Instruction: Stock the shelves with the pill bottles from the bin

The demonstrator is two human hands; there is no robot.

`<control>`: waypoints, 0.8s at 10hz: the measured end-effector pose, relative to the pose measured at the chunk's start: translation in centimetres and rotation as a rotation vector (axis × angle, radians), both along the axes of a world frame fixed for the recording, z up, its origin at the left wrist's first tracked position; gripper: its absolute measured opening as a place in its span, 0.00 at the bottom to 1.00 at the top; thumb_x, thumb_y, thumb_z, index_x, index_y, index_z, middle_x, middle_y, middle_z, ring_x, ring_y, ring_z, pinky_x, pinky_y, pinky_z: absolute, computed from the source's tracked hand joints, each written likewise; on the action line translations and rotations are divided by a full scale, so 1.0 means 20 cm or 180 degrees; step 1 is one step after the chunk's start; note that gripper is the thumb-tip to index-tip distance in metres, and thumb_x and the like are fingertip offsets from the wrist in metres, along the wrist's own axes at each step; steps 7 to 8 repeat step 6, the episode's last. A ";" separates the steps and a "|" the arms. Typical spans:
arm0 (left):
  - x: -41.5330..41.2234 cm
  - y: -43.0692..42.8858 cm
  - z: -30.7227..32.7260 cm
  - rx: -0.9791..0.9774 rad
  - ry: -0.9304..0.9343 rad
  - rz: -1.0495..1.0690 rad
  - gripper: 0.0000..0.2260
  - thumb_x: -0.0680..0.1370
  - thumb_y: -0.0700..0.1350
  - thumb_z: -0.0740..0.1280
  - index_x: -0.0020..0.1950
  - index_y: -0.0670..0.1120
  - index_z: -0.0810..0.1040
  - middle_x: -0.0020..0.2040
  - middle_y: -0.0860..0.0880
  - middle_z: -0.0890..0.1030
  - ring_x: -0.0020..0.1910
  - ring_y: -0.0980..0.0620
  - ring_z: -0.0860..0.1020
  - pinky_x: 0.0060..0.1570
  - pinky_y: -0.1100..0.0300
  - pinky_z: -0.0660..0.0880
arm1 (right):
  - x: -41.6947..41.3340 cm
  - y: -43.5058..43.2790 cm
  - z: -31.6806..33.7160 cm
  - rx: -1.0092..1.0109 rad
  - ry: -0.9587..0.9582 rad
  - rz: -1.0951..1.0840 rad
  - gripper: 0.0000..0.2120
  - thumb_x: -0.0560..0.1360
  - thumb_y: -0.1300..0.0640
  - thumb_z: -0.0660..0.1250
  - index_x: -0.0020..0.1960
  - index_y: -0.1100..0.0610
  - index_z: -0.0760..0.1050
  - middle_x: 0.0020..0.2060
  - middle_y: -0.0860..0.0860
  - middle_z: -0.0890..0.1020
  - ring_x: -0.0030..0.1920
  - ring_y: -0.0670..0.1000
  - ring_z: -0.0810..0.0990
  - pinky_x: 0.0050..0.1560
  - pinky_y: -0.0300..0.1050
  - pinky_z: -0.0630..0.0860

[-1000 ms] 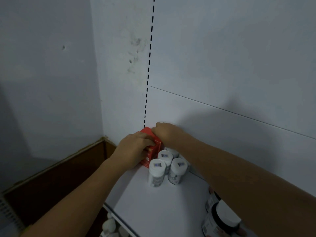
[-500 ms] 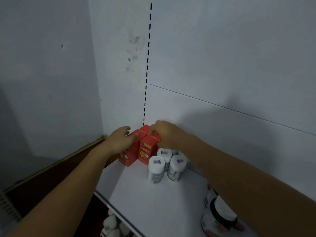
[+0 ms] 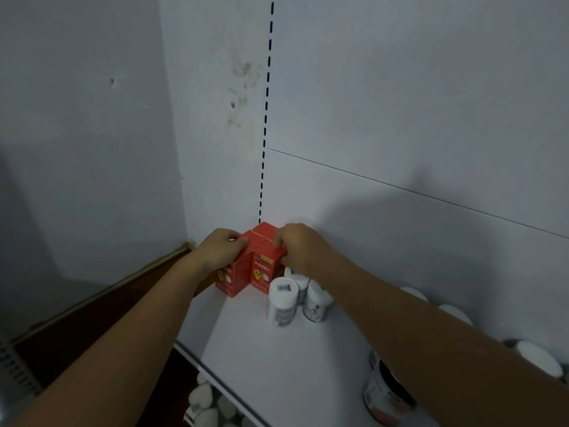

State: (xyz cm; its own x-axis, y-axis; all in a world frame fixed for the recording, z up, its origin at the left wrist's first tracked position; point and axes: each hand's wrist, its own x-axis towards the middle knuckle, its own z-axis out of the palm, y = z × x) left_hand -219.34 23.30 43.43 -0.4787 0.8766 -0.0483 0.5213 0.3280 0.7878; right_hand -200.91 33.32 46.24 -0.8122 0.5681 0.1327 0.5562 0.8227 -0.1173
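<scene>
White-capped pill bottles (image 3: 282,300) stand upright on the shelf (image 3: 277,359), bunched just right of two red boxes (image 3: 246,269) in the back-left corner. I see more white caps (image 3: 455,314) along the back wall behind the right forearm, and a dark jar with a white lid (image 3: 388,392) at the front right. So stocking is partly done.

Left hand (image 3: 222,251) has its grip curled over the top of the left box; right hand (image 3: 298,246) pinches the top edge of the right box. Boxes sit flush side by side (looks like squaring them up, my guess).

What's left: I can't see the bin, so the remaining count is unknown. The shelf's front half is bare, plenty of room. A lower shelf shows more white caps (image 3: 203,399) under the front edge.

Surface is flat white board, backed by white panels with a slotted upright (image 3: 266,118). Grey wall to the left, scuffed near the corner, dim light.
</scene>
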 end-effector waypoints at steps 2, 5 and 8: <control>-0.01 0.00 -0.02 0.0048 -0.0119 0.0040 0.18 0.85 0.56 0.63 0.63 0.44 0.83 0.49 0.47 0.86 0.47 0.48 0.85 0.56 0.51 0.81 | 0.00 -0.03 0.00 0.0033 0.0063 -0.0097 0.13 0.73 0.63 0.71 0.56 0.54 0.80 0.53 0.53 0.82 0.55 0.55 0.79 0.57 0.51 0.78; 0.01 -0.02 -0.04 0.0262 0.0183 0.0074 0.24 0.85 0.60 0.61 0.74 0.46 0.75 0.67 0.45 0.80 0.56 0.49 0.80 0.56 0.54 0.76 | 0.09 -0.11 -0.02 -0.0165 0.0374 -0.0129 0.19 0.77 0.58 0.63 0.67 0.52 0.77 0.57 0.56 0.83 0.59 0.59 0.78 0.61 0.52 0.77; 0.03 -0.06 -0.01 0.0555 0.0457 0.0309 0.25 0.85 0.63 0.59 0.76 0.50 0.72 0.72 0.47 0.77 0.65 0.46 0.78 0.64 0.47 0.75 | 0.15 -0.15 0.02 -0.0113 0.0466 -0.0104 0.20 0.79 0.57 0.62 0.70 0.52 0.76 0.59 0.55 0.82 0.61 0.59 0.77 0.63 0.53 0.74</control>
